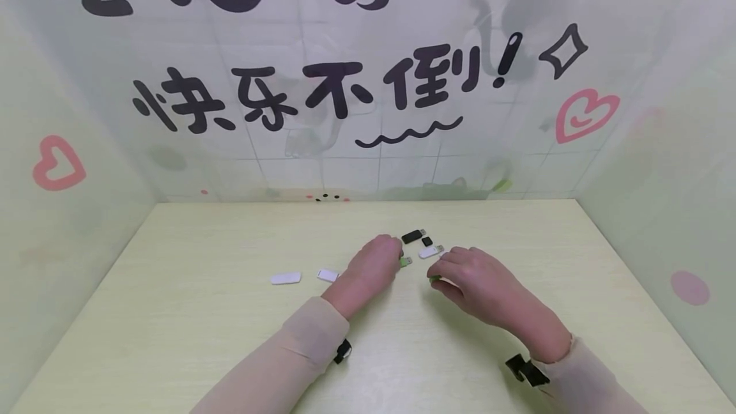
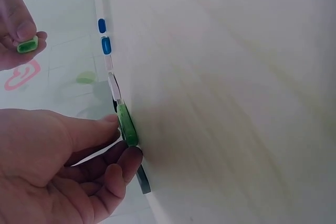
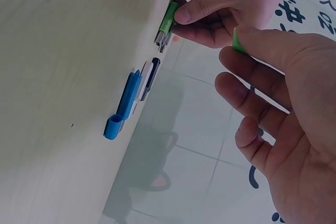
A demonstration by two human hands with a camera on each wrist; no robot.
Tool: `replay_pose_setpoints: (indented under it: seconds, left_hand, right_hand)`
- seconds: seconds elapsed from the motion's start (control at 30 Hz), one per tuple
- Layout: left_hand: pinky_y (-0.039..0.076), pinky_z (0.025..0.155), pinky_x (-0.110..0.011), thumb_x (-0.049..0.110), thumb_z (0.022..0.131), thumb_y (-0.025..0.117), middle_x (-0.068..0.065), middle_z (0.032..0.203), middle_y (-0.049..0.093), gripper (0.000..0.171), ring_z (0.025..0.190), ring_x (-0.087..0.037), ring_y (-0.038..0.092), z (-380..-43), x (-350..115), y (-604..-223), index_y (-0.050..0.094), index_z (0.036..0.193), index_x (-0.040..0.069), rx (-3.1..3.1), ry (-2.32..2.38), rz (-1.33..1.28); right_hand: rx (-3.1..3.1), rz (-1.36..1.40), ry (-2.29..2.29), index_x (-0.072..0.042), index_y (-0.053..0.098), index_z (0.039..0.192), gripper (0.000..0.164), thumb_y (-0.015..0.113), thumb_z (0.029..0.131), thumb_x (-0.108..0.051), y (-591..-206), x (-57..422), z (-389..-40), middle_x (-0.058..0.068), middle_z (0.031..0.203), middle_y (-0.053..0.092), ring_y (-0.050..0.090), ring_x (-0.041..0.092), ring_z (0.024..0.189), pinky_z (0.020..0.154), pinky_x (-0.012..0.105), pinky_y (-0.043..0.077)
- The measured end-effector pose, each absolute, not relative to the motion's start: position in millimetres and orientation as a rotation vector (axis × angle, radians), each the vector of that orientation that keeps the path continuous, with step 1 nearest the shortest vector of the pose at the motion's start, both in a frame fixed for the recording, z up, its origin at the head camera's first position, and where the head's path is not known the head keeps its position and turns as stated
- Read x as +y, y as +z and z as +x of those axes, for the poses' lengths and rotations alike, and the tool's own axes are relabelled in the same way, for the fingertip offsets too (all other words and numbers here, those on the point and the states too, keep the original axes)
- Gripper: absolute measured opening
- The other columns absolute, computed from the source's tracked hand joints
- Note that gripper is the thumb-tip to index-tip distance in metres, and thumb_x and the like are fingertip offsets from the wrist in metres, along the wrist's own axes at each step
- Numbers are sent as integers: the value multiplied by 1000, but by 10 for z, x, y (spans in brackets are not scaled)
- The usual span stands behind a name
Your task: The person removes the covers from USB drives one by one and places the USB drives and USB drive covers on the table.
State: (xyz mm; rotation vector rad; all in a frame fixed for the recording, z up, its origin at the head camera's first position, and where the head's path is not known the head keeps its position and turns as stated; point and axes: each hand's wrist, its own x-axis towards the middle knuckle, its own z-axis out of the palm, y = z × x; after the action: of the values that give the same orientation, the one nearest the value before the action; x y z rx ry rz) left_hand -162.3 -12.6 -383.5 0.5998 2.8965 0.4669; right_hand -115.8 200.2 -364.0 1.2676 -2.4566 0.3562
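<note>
My left hand [image 1: 372, 265] pinches a green USB stick [image 2: 127, 124] low at the tabletop, its metal plug [image 1: 409, 260] bare and pointing right in the head view. To the right, my right hand [image 1: 480, 283] holds a small green cap [image 3: 238, 41] between thumb and forefinger, raised off the table and apart from the stick. The cap's hollow end [image 2: 27, 45] shows in the left wrist view. A blue USB stick [image 3: 129, 93] and its separate blue cap [image 3: 112, 127] lie on the table; my right hand hides them in the head view.
Behind the hands lie a black USB stick [image 1: 412, 236], a small black cap [image 1: 427, 241] and a white USB stick [image 1: 429, 252]. Left of my left hand lie two white pieces, one long [image 1: 285, 278] and one [image 1: 328, 275] partly hidden. Printed walls enclose the pale table [image 1: 190, 337].
</note>
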Motion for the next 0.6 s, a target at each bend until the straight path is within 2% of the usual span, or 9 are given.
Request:
replay_pose_setpoints:
  seconds: [0.3,0.6]
  left_hand:
    - [51,76,-25,8,93,66,-1,94,61,17,85,-14,58,-1565,-187,-3780,70,109,7,2946,462,658]
    - [51,75,-27,20,93,70,-1,101,64,22,89,-17,61,-1477,-261,-3722,71,114,11,3036,409,708]
  right_hand:
    - [-2490,1266,353,-15,73,91,13,80,81,-12,-3633,1978,-1217,-10,84,63,55,8,74,65,26,48]
    - [-2551,1252,350,-14,72,93,13,79,82,-12,-3628,1961,-1284,-9,84,64,56,8,74,66,26,49]
